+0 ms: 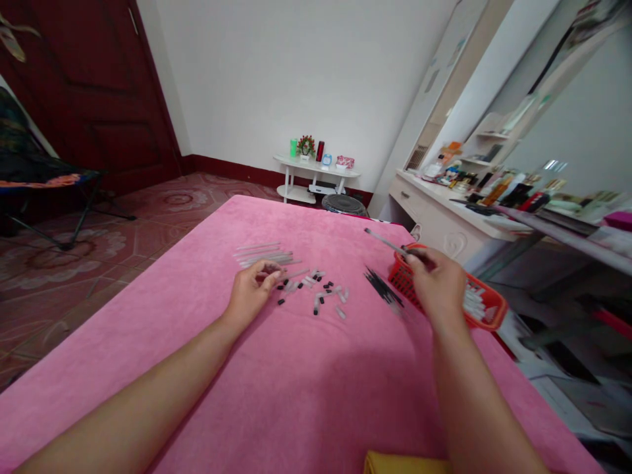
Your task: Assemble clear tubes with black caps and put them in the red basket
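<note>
My left hand (253, 289) is closed in a pinch around a thin, clear pen barrel (297, 272), which points right over the cloth. Just behind it, several more clear barrels (264, 253) lie side by side. To its right is a loose scatter of small clear caps and black plugs (316, 289). My right hand (438, 283) grips a slim greyish pen (385, 241) with a dark end, raised and pointing to the far left. Below that pen, a bundle of black refills (382, 288) rests on the cloth. The right fingertips are partly blurred.
A red plastic basket (498, 315) with whitish pieces inside stands at the table's right edge, partly behind my right hand. Pink cloth (276, 395) covers the table. Something yellow (405, 463) lies at the near edge. A dresser (444, 210) with bottles stands on the right.
</note>
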Action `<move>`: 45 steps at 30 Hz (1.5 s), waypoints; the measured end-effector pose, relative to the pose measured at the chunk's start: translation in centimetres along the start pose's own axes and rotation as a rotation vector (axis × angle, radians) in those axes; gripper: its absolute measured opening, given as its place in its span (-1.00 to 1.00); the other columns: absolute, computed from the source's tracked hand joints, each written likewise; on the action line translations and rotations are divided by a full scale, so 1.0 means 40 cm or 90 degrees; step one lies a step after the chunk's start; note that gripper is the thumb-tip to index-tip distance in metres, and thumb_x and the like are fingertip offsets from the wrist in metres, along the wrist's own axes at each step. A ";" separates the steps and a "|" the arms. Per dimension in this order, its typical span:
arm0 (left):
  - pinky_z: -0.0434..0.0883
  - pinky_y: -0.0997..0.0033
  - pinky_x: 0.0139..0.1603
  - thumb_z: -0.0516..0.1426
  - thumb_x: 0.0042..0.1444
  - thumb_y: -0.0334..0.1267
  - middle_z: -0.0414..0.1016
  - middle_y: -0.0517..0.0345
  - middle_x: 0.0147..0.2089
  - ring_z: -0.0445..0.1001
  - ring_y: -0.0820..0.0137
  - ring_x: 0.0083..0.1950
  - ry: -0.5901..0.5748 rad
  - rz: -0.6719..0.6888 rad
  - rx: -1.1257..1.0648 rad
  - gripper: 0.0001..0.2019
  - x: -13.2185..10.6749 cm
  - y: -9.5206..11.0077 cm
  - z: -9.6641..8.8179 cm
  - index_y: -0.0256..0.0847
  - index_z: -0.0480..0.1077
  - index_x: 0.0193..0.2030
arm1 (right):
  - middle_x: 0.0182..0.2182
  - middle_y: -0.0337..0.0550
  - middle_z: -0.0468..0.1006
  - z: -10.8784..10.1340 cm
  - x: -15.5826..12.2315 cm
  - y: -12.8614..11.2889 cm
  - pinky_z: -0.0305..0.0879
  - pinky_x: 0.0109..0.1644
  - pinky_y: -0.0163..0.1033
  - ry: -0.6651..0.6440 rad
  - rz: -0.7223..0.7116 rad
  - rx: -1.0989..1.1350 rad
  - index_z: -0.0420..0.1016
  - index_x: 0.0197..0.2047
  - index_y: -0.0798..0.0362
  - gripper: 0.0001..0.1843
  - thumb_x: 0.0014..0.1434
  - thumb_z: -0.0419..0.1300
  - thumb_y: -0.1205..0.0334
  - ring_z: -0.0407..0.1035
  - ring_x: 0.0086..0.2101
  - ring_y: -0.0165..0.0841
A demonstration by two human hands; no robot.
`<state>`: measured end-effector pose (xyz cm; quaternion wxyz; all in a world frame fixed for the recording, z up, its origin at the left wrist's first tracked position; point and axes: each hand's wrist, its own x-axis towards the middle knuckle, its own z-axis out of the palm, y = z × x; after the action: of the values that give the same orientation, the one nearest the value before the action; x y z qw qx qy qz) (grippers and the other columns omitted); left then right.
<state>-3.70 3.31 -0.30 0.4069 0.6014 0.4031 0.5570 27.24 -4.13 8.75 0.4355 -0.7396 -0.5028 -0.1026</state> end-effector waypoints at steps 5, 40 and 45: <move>0.38 0.39 -0.18 0.26 -0.09 -0.31 0.55 0.10 -0.34 0.47 0.32 -0.29 0.048 0.019 0.031 -0.91 0.020 -0.021 -0.014 -0.21 0.52 -0.38 | -0.30 0.07 0.60 -0.077 0.031 0.094 0.09 -0.37 -0.16 0.052 0.189 -0.261 0.60 -0.13 -0.03 -0.65 0.07 0.13 0.06 0.38 -0.35 -0.16; 0.43 0.35 -0.23 0.11 0.08 -0.27 0.57 0.08 -0.30 0.53 0.32 -0.29 -0.038 0.058 0.172 -0.86 0.023 -0.063 -0.009 -0.25 0.46 -0.30 | -0.29 0.04 0.57 -0.011 0.038 0.086 0.20 -0.24 -0.15 0.109 -0.027 -0.121 0.57 -0.18 0.11 -0.64 0.12 0.06 0.12 0.39 -0.29 -0.18; 0.44 0.36 -0.25 0.10 0.08 -0.28 0.58 0.07 -0.30 0.53 0.32 -0.31 -0.039 0.061 0.179 -0.87 0.027 -0.074 -0.008 -0.23 0.46 -0.30 | -0.42 -0.10 0.55 0.054 0.110 0.107 0.19 -0.32 -0.24 -0.076 -0.047 -0.001 0.55 -0.27 0.11 -0.69 0.11 0.05 0.13 0.37 -0.41 -0.29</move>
<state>-4.06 5.34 -2.70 0.3039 0.6874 0.4355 0.4955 32.26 -0.15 7.74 0.3998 -0.7256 -0.5550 -0.0748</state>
